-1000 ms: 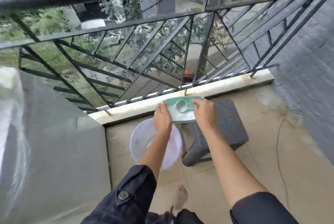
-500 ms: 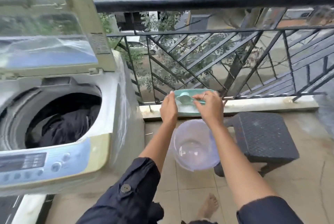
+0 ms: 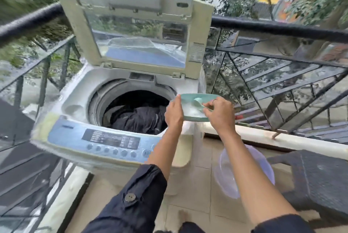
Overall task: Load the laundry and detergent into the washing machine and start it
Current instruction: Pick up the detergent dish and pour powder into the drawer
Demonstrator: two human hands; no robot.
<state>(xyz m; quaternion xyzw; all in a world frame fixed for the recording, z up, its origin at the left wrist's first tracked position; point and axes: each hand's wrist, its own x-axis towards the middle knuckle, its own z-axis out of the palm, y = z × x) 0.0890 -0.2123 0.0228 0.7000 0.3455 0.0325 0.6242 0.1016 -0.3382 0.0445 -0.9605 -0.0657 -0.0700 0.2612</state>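
Now the left hand (image 3: 174, 113) grips the near-left edge of the green detergent tub (image 3: 195, 106) beside the open washing machine (image 3: 105, 112), the right hand (image 3: 219, 114) pinches the scoop (image 3: 198, 102) inside it, and dark laundry (image 3: 137, 118) sits in the drum

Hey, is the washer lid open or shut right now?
Open. The lid stands raised behind the drum, and dark laundry shows inside.
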